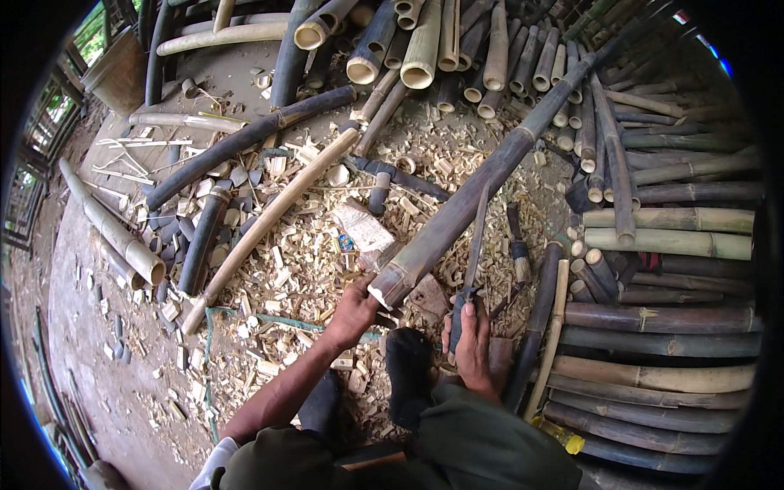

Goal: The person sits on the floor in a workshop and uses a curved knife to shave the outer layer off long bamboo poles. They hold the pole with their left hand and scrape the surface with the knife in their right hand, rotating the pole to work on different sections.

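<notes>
A long dark bamboo pole point(469, 196) slants from the upper right down toward me, its pale cut end close to my feet. At that near end my left hand point(356, 310) is closed around the pole's edge; some of its fingers are hidden behind the bamboo. Just to the right, my right hand point(471, 347) grips the dark handle of a long knife point(476, 245). Its narrow blade points away from me, beside the pole's right side. Beneath the near part of the pole lies a pale block point(365, 233), with wood chips all round it.
Cut bamboo poles point(661, 343) are stacked along the right, and more hollow-ended lengths point(420, 53) lie at the back. A peeled pole point(269, 229) crosses the chips at left. A hammer-like tool point(380, 193) lies beyond the block. A yellow-capped bottle point(563, 438) is near my right leg.
</notes>
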Motion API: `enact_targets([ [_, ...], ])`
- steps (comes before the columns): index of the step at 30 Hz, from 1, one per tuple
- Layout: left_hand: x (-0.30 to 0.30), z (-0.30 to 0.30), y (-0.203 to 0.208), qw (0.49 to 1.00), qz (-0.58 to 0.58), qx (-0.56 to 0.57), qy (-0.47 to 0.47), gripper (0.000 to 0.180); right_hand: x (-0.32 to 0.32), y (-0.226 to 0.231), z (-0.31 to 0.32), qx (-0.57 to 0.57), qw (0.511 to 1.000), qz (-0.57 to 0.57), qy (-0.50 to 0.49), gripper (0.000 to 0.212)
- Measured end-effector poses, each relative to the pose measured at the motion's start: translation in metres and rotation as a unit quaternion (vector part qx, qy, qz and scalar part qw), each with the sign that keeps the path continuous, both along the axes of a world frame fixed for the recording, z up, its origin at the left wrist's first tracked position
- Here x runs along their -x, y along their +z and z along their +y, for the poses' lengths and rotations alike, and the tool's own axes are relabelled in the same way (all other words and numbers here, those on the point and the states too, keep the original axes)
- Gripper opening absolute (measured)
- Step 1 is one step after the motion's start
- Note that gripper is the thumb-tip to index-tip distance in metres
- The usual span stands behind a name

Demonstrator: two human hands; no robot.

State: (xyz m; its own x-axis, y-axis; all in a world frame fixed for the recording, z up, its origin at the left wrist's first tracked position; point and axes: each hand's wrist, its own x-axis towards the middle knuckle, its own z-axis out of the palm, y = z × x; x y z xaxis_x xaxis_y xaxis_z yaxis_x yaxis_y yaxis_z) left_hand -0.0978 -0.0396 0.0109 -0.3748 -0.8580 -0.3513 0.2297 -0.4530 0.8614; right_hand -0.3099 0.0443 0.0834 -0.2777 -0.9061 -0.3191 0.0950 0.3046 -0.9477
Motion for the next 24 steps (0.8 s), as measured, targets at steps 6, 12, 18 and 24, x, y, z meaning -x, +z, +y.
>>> enact_targets([
  [6,0.005,0.0,-0.006,0.899,-0.353,0.257,-0.02,0.028,-0.005,-0.014,0.01,-0.01,0.954,0.288,0.08,0.039],
  [12,0.02,0.013,0.036,0.949,-0.291,0.111,-0.054,0.019,0.004,-0.009,0.01,0.047,0.855,0.469,0.218,0.044],
  [18,0.019,0.018,0.036,0.933,-0.309,0.181,-0.019,0.014,-0.001,0.042,0.014,0.079,0.86,0.454,0.219,0.055],
  [24,0.034,-0.019,0.157,0.941,-0.211,0.26,-0.046,0.02,0.023,0.108,0.037,-0.041,0.986,0.099,0.127,0.078],
])
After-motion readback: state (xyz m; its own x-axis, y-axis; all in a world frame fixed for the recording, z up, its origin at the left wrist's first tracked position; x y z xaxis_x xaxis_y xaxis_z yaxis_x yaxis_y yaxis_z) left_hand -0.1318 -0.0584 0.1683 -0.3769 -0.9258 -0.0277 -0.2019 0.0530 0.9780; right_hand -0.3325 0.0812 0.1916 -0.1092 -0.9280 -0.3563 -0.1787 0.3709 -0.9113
